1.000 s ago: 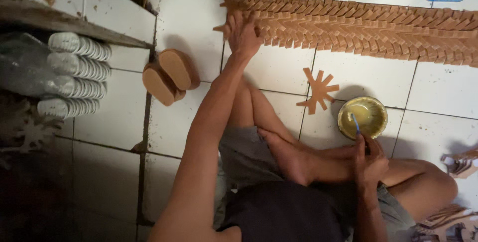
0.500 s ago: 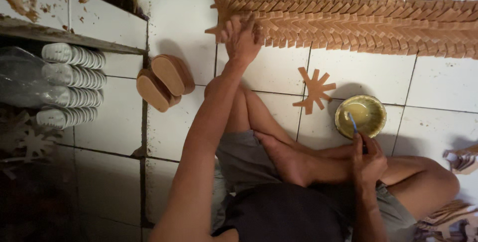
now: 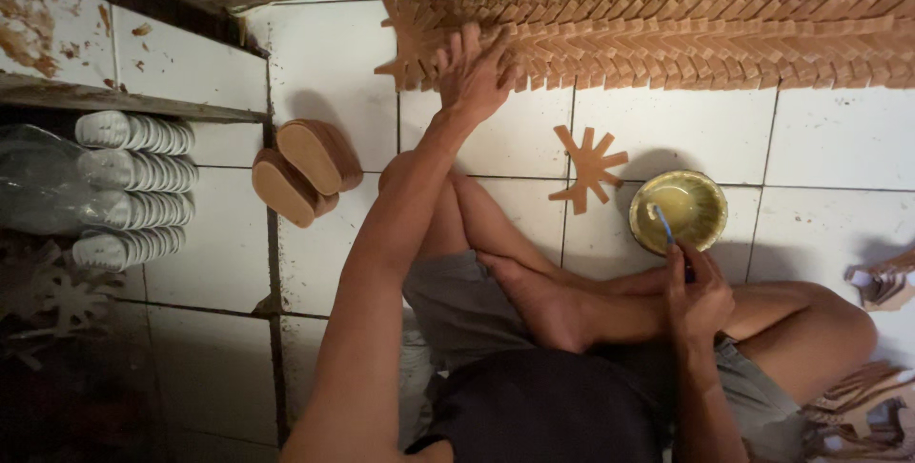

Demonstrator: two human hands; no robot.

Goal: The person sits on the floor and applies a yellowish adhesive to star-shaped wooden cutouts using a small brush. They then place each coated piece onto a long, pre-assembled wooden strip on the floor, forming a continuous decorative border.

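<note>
Firmly closed, the right hand (image 3: 699,299) grips a blue-handled brush (image 3: 664,226) whose tip sits in the yellow bowl (image 3: 679,211) of pale liquid, probably glue, at its 12 o'clock. Spread open, the left hand (image 3: 477,72) lies flat on the long row of overlapping brown cutouts (image 3: 686,39). One star-shaped cutout (image 3: 589,168) lies at the bowl's 9 o'clock, with two brown sandals (image 3: 303,170) farther off that way.

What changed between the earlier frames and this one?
Little did. The left hand has stayed stretched out on the near end of the row of overlapped brown cutouts, its fingers shifting only slightly. The right hand still holds the blue brush at the yellow bowl. The star-shaped cutout lies unmoved.
</note>
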